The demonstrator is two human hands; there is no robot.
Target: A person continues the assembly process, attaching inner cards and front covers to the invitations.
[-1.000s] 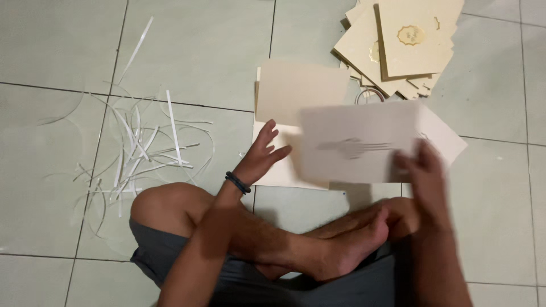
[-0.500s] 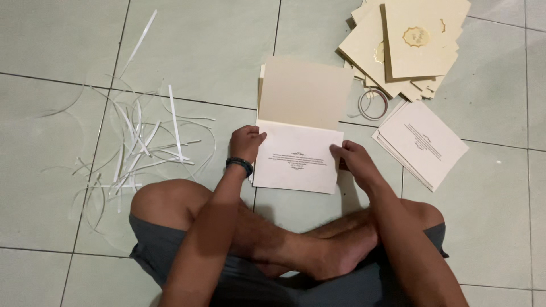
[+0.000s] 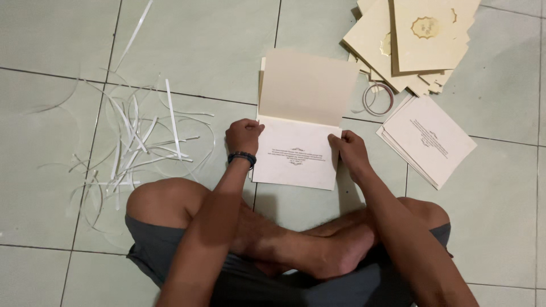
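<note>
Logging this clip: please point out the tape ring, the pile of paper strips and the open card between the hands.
tape ring (image 3: 378, 98): head view, on its left rim.
paper strips (image 3: 133, 145): head view, middle of the pile.
open card (image 3: 296, 156): head view, on the lower white leaf.

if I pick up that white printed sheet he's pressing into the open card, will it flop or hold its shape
The white printed sheet lies flat with crisp straight edges, so it is probably thin card that bends a little without drooping. It looks light for its size. On the smooth cream card it may slide easily, which may be why the left hand and right hand pin its edges.
</note>
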